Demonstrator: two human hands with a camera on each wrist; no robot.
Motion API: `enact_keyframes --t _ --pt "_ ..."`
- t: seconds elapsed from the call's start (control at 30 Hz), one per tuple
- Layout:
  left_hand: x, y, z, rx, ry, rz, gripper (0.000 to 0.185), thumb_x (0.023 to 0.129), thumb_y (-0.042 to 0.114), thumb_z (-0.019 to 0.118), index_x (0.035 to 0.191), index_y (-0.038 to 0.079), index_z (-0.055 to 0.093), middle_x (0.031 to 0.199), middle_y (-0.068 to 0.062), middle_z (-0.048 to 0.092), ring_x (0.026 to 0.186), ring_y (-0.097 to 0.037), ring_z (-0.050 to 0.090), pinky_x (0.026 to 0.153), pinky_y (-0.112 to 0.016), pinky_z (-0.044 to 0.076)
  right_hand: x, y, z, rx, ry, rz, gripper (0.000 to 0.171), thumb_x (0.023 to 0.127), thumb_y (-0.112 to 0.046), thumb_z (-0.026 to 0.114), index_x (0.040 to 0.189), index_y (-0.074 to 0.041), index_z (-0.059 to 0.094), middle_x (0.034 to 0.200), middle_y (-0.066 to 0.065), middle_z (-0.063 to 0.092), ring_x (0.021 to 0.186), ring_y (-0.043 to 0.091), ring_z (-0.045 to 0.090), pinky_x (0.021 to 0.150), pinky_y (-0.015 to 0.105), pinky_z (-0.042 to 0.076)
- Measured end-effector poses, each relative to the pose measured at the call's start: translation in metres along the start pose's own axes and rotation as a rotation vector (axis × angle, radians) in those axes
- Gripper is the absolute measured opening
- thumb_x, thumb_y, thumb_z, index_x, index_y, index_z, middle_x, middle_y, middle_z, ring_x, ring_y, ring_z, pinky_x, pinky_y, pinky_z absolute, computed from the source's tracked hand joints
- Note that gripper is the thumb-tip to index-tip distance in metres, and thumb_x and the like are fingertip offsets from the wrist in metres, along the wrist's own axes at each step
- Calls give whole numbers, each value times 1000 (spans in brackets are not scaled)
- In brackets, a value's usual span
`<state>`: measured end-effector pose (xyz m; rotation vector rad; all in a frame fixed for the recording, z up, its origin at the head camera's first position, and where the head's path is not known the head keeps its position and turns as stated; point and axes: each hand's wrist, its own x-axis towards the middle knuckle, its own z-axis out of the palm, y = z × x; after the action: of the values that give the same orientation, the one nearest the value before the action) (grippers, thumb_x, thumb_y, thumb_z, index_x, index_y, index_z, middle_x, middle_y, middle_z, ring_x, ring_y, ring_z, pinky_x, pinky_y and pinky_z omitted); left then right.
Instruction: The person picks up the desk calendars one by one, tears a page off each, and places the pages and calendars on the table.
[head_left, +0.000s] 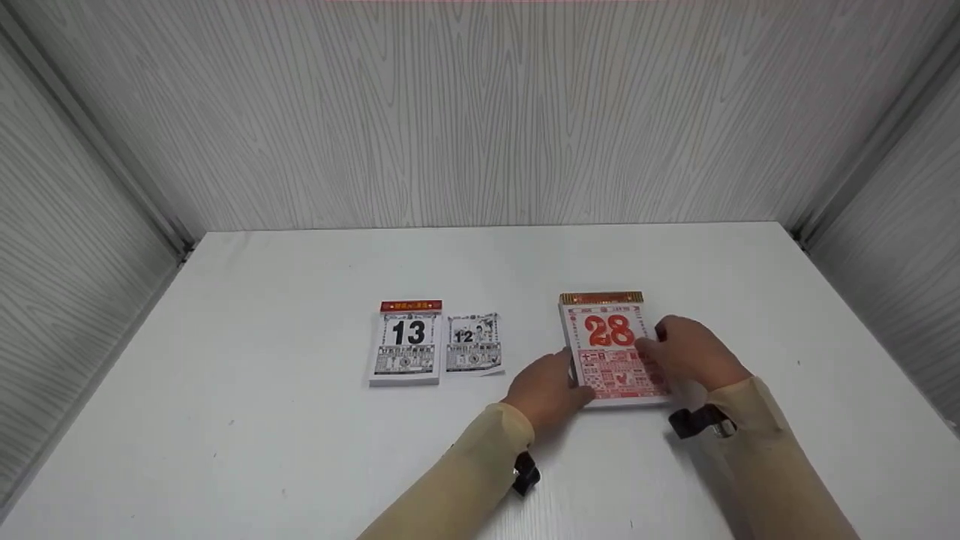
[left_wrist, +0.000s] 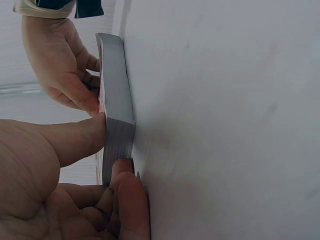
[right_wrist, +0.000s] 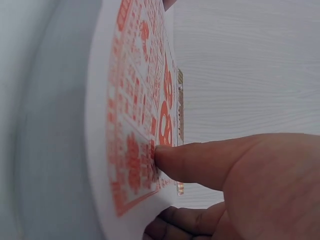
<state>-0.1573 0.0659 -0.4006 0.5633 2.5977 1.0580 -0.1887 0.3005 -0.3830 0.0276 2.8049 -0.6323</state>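
Calendar point(head_left: 611, 358) lies between left hand point(head_left: 546, 391) and right hand point(head_left: 696, 352), thumbs atop.

1. The person wears long sleeves of a pale beige colour; the left sleeve point(head_left: 461, 480) and the right sleeve point(head_left: 784, 465) are plain and look alike.
2. Both sleeves reach to the wrist, and the cloth makes some soft wrinkles near the right cuff point(head_left: 741, 391).
3. At the left wrist there is a small black device point(head_left: 526, 475) with a rounded form.
4. The right wrist carries a similar black piece point(head_left: 688, 423), and beside it a small silvery part point(head_left: 725, 428) is visible.
5. The left grip point(head_left: 546, 394) and the right grip point(head_left: 696, 352) are bare human hands.
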Motion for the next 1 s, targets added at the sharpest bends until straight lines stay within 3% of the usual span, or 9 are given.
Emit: enact_keyframes --t 0.4,0.7,0.8,0.87,0.93,1.0 --pt "0 -4 3 -21 -9 6 37 98 22 71 134 19 63 127 3 70 125 -19 63 109 -38 46 -2 -6 -3 138 -31 19 41 105 -28 59 121 8 45 108 19 55 96 30 52 78 40 45" --pt "-2 -2 4 -50 9 3 41 98 24 72 137 19 61 131 2 68 129 -21 60 110 -38 45 -2 -5 -6 238 50 -46 36 103 -23 63 117 4 45 105 16 52 95 27 49 76 38 43" --pt "-2 -3 5 -42 20 6 38 98 25 72 133 19 62 127 2 70 126 -21 62 108 -37 47 -2 -6 -6 316 69 -67 50 103 -22 63 136 7 39 118 21 54 104 31 54 86 43 47" --pt "-2 -3 6 -37 28 7 36 98 25 72 131 18 62 125 2 70 124 -20 63 106 -37 48 -1 -7 -6 354 71 -73 68 103 -21 62 152 8 26 129 27 51 115 36 55 95 49 47" --pt "-2 -4 7 -29 33 11 34 98 25 72 130 18 63 124 3 70 124 -20 63 106 -37 48 -1 -8 -6 375 65 -75 78 104 -22 60 160 7 14 141 30 47 127 41 52 106 56 44" --pt "-1 -4 8 -20 36 9 34 98 24 72 130 18 62 124 2 70 123 -20 63 106 -37 48 -1 -10 -6 381 66 -71 78 105 -24 57 162 6 13 147 31 45 133 43 49 111 59 41"
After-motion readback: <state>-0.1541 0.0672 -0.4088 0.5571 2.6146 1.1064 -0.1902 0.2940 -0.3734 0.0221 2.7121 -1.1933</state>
